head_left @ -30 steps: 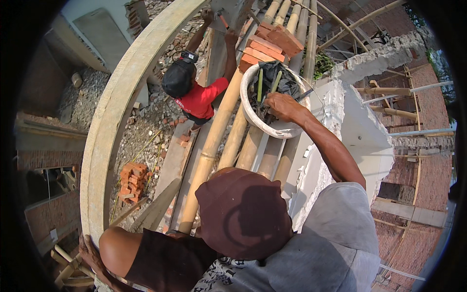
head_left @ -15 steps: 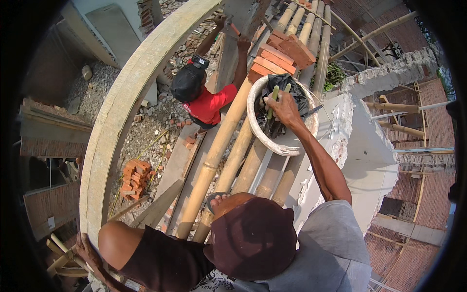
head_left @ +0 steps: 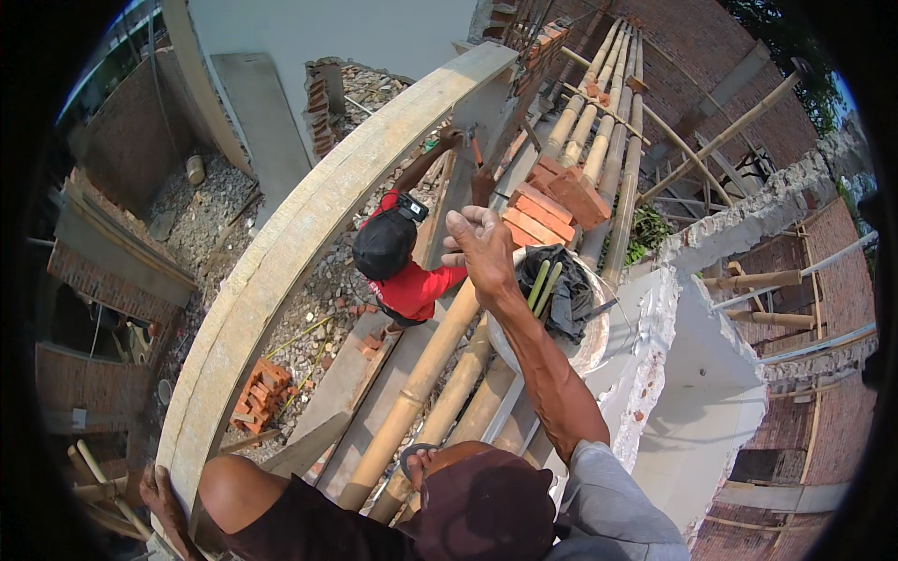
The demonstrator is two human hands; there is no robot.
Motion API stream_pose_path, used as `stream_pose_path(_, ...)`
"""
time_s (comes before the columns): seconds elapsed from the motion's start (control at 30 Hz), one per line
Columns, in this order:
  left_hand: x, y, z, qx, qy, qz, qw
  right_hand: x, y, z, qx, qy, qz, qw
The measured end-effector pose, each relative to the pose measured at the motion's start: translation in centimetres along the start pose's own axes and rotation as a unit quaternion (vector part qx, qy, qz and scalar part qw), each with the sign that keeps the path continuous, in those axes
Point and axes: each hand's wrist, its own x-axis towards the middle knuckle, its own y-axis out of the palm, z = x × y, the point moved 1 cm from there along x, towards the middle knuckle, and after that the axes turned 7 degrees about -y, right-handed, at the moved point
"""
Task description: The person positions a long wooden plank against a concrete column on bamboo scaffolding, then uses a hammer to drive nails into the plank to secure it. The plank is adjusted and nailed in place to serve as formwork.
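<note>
My right hand point(head_left: 482, 251) is raised in front of a white round bucket point(head_left: 589, 360), its fingers loosely apart and nothing visible in them. Two pale green sticks or handles point(head_left: 543, 285) and crumpled black plastic point(head_left: 569, 313) stand in the bucket; my forearm covers part of its rim. At the lower left my left hand point(head_left: 161, 500) grips the outer edge of a pale curved beam point(head_left: 309, 220), close to its near end; part of the palm is hidden.
Several orange bricks point(head_left: 543, 213) are stacked beyond the bucket on bamboo poles point(head_left: 412, 397). Below, a person in a red shirt point(head_left: 412, 292) holds a hammer point(head_left: 475, 148). A broken white wall point(head_left: 692, 365) stands right. A brick pile point(head_left: 262, 397) lies on the rubble.
My right hand has let go of a green stick in the bucket and moved up and left. My left hand stays on the beam. The view has shifted.
</note>
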Motion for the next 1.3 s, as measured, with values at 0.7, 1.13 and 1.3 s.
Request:
stream_pose_path(0.7,-1.6,0.0,-1.6,0.018,0.05,-0.124,0.991,2.7,12.6,-3.3,0.23,0.14,0.136,0.953)
stream_pose_path(1.13,-9.4,1.5,-5.1,0.224,0.23,-0.233,0.918,-7.0,3.6,-8.8,-0.002,0.25,0.181,0.951)
stream_pose_path(1.3,-9.9,1.0,-4.2,0.226,0.204,-0.231,0.924,-8.1,2.4,-10.0,-0.027,0.269,0.173,0.947)
